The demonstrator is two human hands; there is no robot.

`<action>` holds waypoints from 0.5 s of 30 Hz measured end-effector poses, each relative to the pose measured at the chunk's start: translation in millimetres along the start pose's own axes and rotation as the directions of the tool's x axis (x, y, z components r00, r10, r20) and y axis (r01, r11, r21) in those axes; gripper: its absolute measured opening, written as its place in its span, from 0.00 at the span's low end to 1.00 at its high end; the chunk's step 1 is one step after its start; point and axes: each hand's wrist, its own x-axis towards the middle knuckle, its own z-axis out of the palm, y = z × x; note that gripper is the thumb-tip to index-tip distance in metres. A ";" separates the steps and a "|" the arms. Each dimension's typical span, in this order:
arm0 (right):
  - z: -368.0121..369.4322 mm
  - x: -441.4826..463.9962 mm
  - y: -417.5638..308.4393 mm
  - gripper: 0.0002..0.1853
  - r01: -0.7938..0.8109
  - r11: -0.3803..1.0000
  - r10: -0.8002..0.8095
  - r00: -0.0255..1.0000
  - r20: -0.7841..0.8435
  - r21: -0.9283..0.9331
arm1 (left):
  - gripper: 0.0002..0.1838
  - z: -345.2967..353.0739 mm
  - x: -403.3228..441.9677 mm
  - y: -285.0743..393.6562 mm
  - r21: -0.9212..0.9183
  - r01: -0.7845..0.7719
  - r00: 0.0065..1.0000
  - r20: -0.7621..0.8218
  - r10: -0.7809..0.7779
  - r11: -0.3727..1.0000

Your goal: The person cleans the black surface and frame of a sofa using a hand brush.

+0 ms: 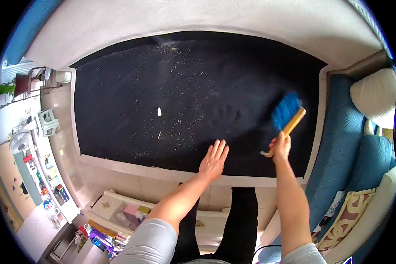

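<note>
A brush (294,119) with blue bristles and a yellow wooden handle is in my right hand (280,147), its fingers wrapped round the handle. The bristles are over the right part of a black surface (251,75) with a pale border. My left hand (213,162) lies palm down at the near edge of this surface, fingers stretched out, holding nothing. Many small pale crumbs (179,122) are scattered over the middle and left of the black surface. Among them lie a white scrap (159,111) and a thin yellowish sliver (159,135).
A blue sofa (334,127) with cushions runs along the right side. On the left are a pale plastic stool (47,122), a fan (20,142) and a shelf with small items. Behind me stands a low white cabinet (114,207) with boxes on it.
</note>
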 end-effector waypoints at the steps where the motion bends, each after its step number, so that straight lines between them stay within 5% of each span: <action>1: -9.5 7.5 12.4 0.11 -0.065 0.995 0.069 0.996 -0.049 0.078 | 0.43 8.3 -26.1 0.2 -0.062 -0.021 0.999 0.030 0.023 0.998; 4: 22.6 -0.6 26.5 0.13 -0.177 0.983 0.179 0.983 -0.041 0.043 | 0.42 30.2 -85.3 -13.5 -0.048 0.123 0.978 0.175 -0.113 0.991; 6: 81.9 -29.4 39.2 0.11 -0.024 0.996 0.018 0.998 -0.067 -0.083 | 0.41 42.3 -121.7 -27.9 -0.084 0.200 0.960 0.216 -0.178 0.976; 9: 164.2 -76.0 53.7 0.17 0.098 0.917 -0.061 0.992 0.109 -0.386 | 0.39 57.6 -164.2 -57.8 -0.151 0.238 0.961 0.182 -0.210 0.959; 13: 247.0 -147.4 37.6 0.21 0.145 0.828 0.098 0.913 0.395 -0.542 | 0.39 48.2 -185.5 -79.0 -0.132 0.308 0.927 0.265 -0.266 0.942; 15: 253.0 -170.2 27.4 0.20 0.251 0.849 0.046 0.842 0.537 -0.465 | 0.39 48.9 -188.3 -88.9 -0.100 0.315 0.916 0.292 -0.275 0.944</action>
